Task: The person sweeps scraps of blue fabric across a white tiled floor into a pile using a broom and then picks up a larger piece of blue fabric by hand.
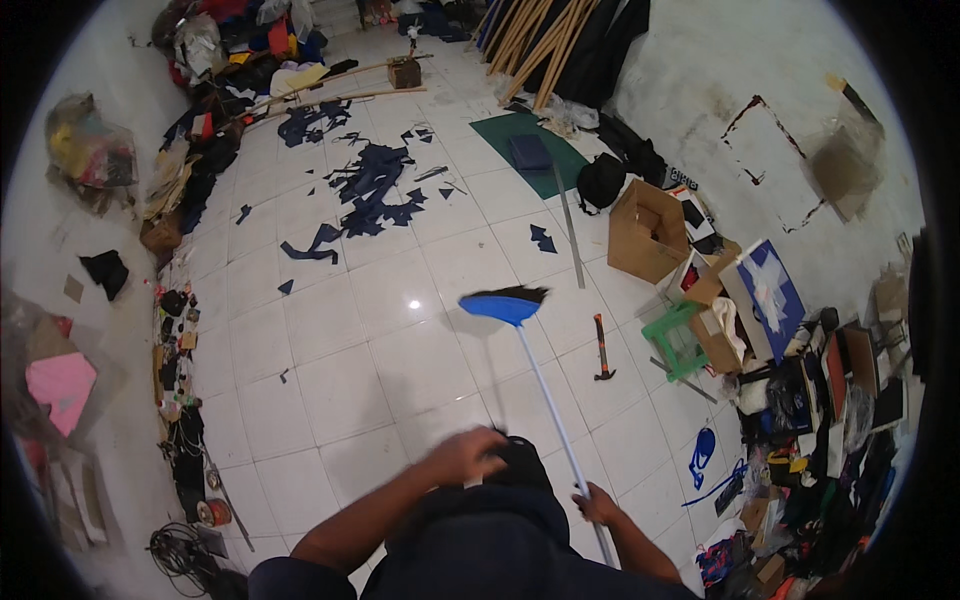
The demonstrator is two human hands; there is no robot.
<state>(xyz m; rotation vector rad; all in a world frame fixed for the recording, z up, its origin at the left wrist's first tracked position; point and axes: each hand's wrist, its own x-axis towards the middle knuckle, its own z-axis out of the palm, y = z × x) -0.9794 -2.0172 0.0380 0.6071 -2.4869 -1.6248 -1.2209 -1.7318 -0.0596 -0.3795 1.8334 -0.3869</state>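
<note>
A person in dark clothing point(470, 540) grips a blue broom point(500, 308) by its pale handle, right hand point(597, 503) closed around it; the head, dark bristles pointing away, is ahead near mid-room. The left hand point(463, 455) is blurred, fingers bent; I cannot tell whether it is closed. The widest room for moving is ahead and leftward of the broom, up to scattered navy fabric scraps point(370, 185). To the right, space narrows: a hammer point(601, 340) lies near the handle, then a green stool point(675, 335) and an open cardboard box point(640, 240). Small clutter point(172, 340) edges the left side. The floor point(320, 400) is glossy white tile; wooden poles point(540, 45) lean at the far end.
</note>
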